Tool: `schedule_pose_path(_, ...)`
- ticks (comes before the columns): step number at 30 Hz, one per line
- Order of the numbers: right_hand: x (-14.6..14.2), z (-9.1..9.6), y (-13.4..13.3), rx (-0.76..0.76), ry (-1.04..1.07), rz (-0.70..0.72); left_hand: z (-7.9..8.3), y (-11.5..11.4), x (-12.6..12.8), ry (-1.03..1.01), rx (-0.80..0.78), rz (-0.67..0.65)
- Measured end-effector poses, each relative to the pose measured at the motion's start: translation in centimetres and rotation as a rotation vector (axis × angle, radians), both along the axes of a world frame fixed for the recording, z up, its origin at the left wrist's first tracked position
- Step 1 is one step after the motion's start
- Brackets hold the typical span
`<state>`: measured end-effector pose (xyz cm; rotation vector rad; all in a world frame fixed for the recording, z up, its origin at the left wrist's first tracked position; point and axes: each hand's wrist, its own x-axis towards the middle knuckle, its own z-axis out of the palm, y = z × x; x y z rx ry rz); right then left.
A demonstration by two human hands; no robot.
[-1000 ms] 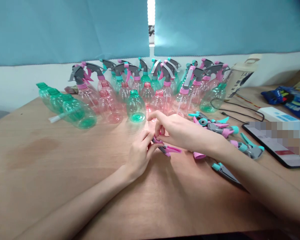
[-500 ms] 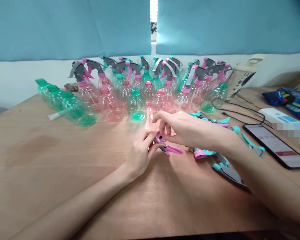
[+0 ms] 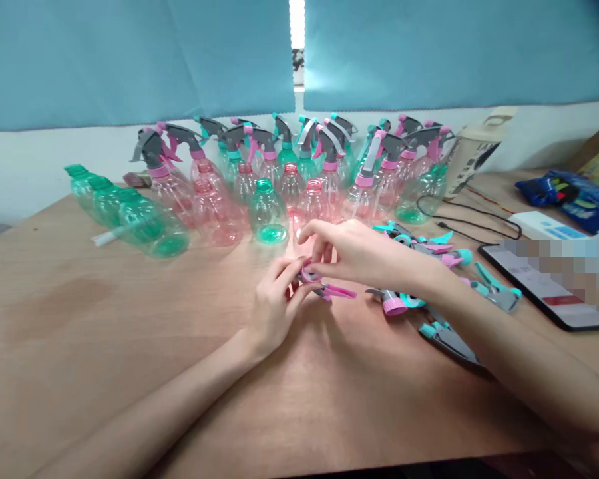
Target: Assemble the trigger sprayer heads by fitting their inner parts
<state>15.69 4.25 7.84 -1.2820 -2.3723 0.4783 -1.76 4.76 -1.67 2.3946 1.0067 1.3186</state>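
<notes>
Jointly, left hand [image 3: 274,309] and right hand [image 3: 364,256] pinch a pink spray head [image 3: 329,288].
A slipping fingertip grip could flick it into the green bottle [image 3: 268,216] at twelve o'clock.

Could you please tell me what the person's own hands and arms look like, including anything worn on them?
Both are bare. The left hand and right hand wear no gloves, and no ring, watch or bracelet shows. The left forearm and right forearm are uncovered down to the picture's edge, with no sleeve in view. The fingers are slender.
</notes>
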Motion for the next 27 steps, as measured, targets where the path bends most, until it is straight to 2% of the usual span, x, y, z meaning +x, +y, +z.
schedule_pose_path(5,1.4,1.4,0.0,-0.063,-0.064,0.085,0.4,-0.1,0.1,-0.050,-0.051,-0.004)
schedule_pose_path(10,1.1,1.0,0.0,-0.051,-0.107,0.096,0.3,-0.1,0.1,-0.085,-0.073,-0.033)
schedule_pose_path(16,-0.3,0.1,-1.0,0.100,-0.179,0.057,0.0,-0.2,0.1,-0.159,-0.145,-0.060)
schedule_pose_path(20,-1.8,-1.0,-1.8,0.231,-0.271,0.021,0.1,-0.2,0.0,-0.127,-0.192,-0.038)
schedule_pose_path(24,-2.9,-2.1,-1.5,0.341,-0.284,-0.044,0.2,0.1,-0.1,-0.122,-0.160,0.036)
schedule_pose_path(27,-2.9,-2.4,-0.9,0.365,-0.275,-0.136,0.3,0.4,-0.1,-0.165,-0.257,0.009)
